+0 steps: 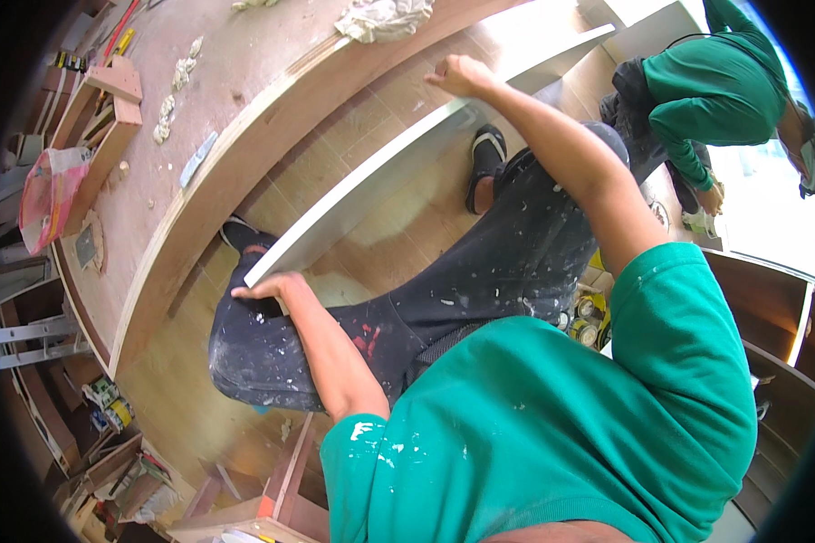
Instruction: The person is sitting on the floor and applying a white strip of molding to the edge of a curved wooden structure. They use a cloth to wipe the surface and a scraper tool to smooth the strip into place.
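I had my left hand (pixel 267 288) closed over the near end of the long white board (pixel 371 176), fingers curled on its edge. My right hand (pixel 459 76) gripped its far part. The board lay slanted above my knees, beside the wooden bench (pixel 235 136). Another person (pixel 706 90) crouched beyond the board's far end.

Bright daylight glare upper right; fisheye-bent, dark edges.

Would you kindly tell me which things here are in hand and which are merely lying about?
In hand: white board, gripped by the left hand at its near end and the right hand further along.

Lying about: crumpled rag, pink bag, wooden workbench, putty lumps.
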Demonstrator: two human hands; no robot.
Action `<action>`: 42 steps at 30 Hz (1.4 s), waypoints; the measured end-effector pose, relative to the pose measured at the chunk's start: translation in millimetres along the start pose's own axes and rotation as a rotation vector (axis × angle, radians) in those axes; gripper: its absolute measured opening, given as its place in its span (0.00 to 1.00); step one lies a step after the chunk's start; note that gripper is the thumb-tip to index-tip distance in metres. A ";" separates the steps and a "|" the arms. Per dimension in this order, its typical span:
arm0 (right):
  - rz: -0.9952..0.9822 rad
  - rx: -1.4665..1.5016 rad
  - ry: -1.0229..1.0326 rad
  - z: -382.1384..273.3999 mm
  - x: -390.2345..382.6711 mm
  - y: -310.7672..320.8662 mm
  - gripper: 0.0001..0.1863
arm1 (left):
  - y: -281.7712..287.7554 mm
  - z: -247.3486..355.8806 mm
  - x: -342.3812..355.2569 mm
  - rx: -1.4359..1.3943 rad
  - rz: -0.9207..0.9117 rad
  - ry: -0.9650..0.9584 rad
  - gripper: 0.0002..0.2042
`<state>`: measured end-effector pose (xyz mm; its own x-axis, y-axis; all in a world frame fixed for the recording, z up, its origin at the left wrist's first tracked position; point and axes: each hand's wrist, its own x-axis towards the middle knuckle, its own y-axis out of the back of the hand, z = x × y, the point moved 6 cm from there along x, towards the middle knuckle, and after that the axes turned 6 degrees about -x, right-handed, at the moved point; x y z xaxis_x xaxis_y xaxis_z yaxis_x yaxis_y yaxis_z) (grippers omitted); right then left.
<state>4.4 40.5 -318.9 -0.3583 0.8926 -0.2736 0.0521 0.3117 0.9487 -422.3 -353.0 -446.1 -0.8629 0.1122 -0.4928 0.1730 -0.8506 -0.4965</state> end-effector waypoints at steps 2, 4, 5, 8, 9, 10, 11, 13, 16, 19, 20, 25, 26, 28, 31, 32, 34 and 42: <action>0.018 -0.013 0.010 1.6 -3.9 4.4 0.30 | -0.6 -4.8 0.8 0.018 0.006 0.000 0.56; 0.033 0.039 0.000 0.0 -8.4 10.4 0.28 | 0.0 -5.2 -2.1 0.045 0.009 -0.015 0.57; 0.039 0.031 0.008 -2.7 -10.5 12.1 0.28 | -0.8 -5.3 -3.9 0.054 0.002 -0.012 0.57; 0.089 -0.029 0.063 2.7 -1.1 12.7 0.28 | -14.6 -4.8 -12.1 0.078 -0.049 -0.006 0.57; 0.101 -0.051 0.088 -0.3 -1.2 10.4 0.28 | -20.0 -2.8 -11.8 0.044 -0.119 0.024 0.58; 0.112 -0.031 0.102 -1.4 -0.9 9.7 0.29 | -25.7 -2.6 -13.2 0.010 -0.190 0.057 0.58; 0.124 -0.012 0.116 -1.2 0.3 11.1 0.30 | -23.8 -0.9 -14.0 0.047 -0.108 0.004 0.58; -0.103 0.022 0.103 -19.8 -4.8 16.7 0.34 | -30.0 5.6 -34.9 0.099 0.012 -0.053 0.58; -0.430 0.067 0.328 -69.8 -35.1 23.5 0.42 | -19.0 11.9 -26.8 0.078 0.024 -0.032 0.57; -0.426 -0.018 0.482 -85.2 -52.5 8.4 0.40 | -22.4 6.6 -33.5 0.128 0.092 -0.038 0.57; -0.410 -0.052 0.544 -83.8 -53.3 -1.1 0.38 | -26.0 4.9 -41.0 0.126 0.118 -0.034 0.56; -0.443 -0.146 0.578 -99.4 -65.0 -12.9 0.20 | -13.7 11.5 -42.3 0.022 0.158 -0.103 0.56; -0.435 -0.160 0.600 -103.9 -65.7 -12.5 0.20 | -9.3 13.2 -39.2 0.006 0.148 -0.115 0.56; -0.404 -0.189 0.622 -100.1 -61.1 -19.0 0.21 | -15.5 13.0 -32.2 0.016 0.087 -0.106 0.54; -0.358 -0.189 0.580 -102.0 -56.6 -22.3 0.22 | -27.9 38.5 -21.0 0.149 0.075 -0.215 0.48; -0.346 -0.177 0.556 -102.7 -56.1 -21.3 0.22 | -37.0 55.9 -25.3 0.319 0.051 -0.360 0.44; -0.302 -0.178 0.497 -91.3 -54.7 -18.0 0.24 | -81.4 77.4 -69.0 0.696 -0.057 -0.718 0.42; -0.267 -0.068 0.629 -103.8 -30.6 -20.4 0.31 | -182.1 -43.9 -207.4 1.459 -1.457 -0.642 0.27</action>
<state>-82.4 -27.0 -313.6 -0.8249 0.4225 -0.3755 -0.1650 0.4554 0.8749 -254.0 -198.7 -284.8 -0.0649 0.9975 0.0270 -0.7018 -0.0649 0.7094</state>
